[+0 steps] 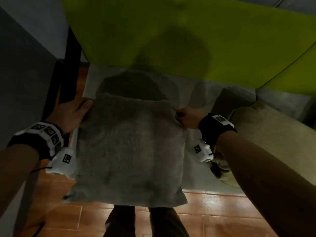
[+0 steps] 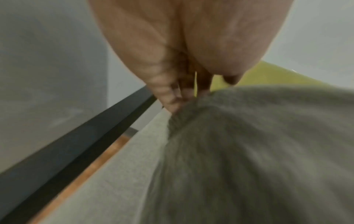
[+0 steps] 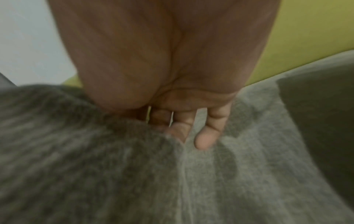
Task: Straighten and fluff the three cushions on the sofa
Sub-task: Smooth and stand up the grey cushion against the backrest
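Black wristbands (image 1: 215,130) carry white marker-printed blocks (image 1: 48,134); dark trousers (image 1: 119,221) below.

The head view is dim, its corners darkening toward the edges. A broad shadow of the person falls on the green sofa back (image 1: 171,40) and on the pale seat (image 1: 196,89), so the light comes from behind the person. Glare shines on the reddish floor tiles (image 1: 213,200) just below the seat's near edge. Straight lines bow near the frame edges, as at the black frame (image 1: 71,65) on the left. The grey cushion (image 1: 130,151) is soft with motion blur. Both wrist views are brighter but smeared: the cushion fabric streaks, and the fingers (image 3: 206,136) are out of focus.
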A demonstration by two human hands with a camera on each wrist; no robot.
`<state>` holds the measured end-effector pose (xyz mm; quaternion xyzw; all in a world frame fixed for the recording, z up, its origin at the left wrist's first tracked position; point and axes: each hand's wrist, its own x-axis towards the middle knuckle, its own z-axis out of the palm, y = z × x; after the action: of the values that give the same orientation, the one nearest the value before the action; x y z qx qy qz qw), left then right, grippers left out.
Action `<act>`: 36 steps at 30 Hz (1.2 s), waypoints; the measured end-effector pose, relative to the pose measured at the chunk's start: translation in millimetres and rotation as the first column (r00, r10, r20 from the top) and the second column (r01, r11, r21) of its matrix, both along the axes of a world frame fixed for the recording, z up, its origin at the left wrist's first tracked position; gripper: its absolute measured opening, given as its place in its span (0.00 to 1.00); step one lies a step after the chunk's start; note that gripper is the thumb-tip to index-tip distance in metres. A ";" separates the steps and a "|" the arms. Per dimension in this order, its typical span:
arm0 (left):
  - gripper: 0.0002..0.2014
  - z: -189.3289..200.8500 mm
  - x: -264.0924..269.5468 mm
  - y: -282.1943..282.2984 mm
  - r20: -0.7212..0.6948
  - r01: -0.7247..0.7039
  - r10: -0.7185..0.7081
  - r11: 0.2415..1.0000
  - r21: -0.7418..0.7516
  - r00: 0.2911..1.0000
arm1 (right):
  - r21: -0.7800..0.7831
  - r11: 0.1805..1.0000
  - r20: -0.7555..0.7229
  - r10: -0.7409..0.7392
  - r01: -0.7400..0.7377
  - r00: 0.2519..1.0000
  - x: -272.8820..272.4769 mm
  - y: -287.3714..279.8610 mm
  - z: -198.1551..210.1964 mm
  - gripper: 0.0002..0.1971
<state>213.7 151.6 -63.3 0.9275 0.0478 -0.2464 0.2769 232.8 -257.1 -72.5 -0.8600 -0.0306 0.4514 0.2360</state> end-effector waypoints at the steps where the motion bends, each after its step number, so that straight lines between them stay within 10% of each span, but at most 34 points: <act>1: 0.15 -4.2 0.7 5.5 -0.019 -0.028 0.028 1.000 0.000 0.999 | -0.007 1.000 0.018 -0.001 0.001 1.000 -1.1 -0.6 -2.5 0.26; 12: 0.09 8.6 27.2 -3.2 -0.158 0.305 -0.284 0.944 0.128 0.946 | -0.046 0.999 0.049 0.002 0.000 0.999 2.3 -1.6 -6.8 0.20; 20: 0.12 7.7 35.5 8.0 -0.376 0.731 -0.662 0.679 0.064 0.648 | -0.214 0.974 0.054 0.084 -0.070 0.995 3.4 -5.1 -21.0 0.16; 28: 0.22 18.0 40.0 8.0 -0.353 0.408 -0.388 0.913 -0.018 0.851 | -0.205 0.979 -0.006 0.021 -0.021 1.000 3.3 2.6 -10.2 0.14; 36: 0.25 -4.6 37.1 0.4 -0.359 0.564 -0.482 0.807 0.172 0.799 | -0.226 0.972 -0.043 0.060 -0.068 0.997 -6.6 15.1 -2.5 0.18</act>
<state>250.8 152.0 -67.9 0.8845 -0.1383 -0.4419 0.0575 226.2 -242.0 -75.0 -0.8717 -0.0023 0.4746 0.1220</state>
